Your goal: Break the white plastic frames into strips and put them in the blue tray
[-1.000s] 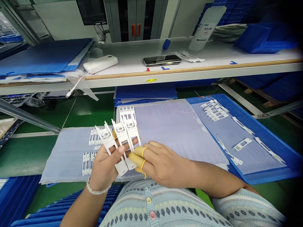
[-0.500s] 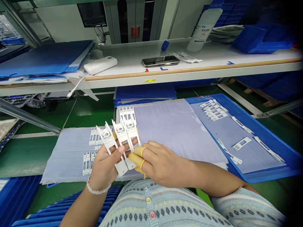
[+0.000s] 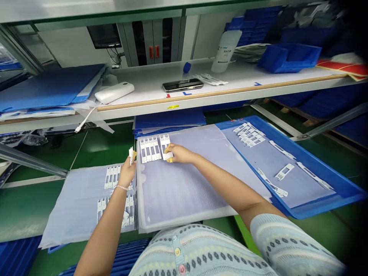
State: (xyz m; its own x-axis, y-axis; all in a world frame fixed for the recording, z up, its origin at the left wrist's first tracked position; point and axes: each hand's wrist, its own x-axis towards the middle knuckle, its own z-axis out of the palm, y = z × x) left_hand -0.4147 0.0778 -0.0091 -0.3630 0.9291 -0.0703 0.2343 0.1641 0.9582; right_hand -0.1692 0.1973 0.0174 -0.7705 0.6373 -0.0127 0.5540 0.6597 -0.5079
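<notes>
My left hand [image 3: 127, 172] is closed on a white plastic part [image 3: 131, 153], seen nearly edge-on beside the left edge of the middle sheet. With yellow finger covers on, my right hand [image 3: 179, 154] grips the lower end of white plastic strips [image 3: 165, 142] at the sheet's far left. They are upright in line with a row of several similar white parts [image 3: 150, 149], a small gap between them. Whether the strips rest fully on the translucent sheet [image 3: 201, 184] I cannot tell. My fingers hide part of them.
More white parts lie on the left sheet [image 3: 71, 207] and in the blue tray [image 3: 319, 209] at right. Across the back, a shelf [image 3: 149, 96] bears a phone [image 3: 183, 84], a bottle [image 3: 226, 51], a white device [image 3: 115, 92] and a blue bin [image 3: 287, 58].
Both hands have moved forward and apart. The white parts held together in my left hand are now split between the hands, my right hand having brought some to the sheet beside the row.
</notes>
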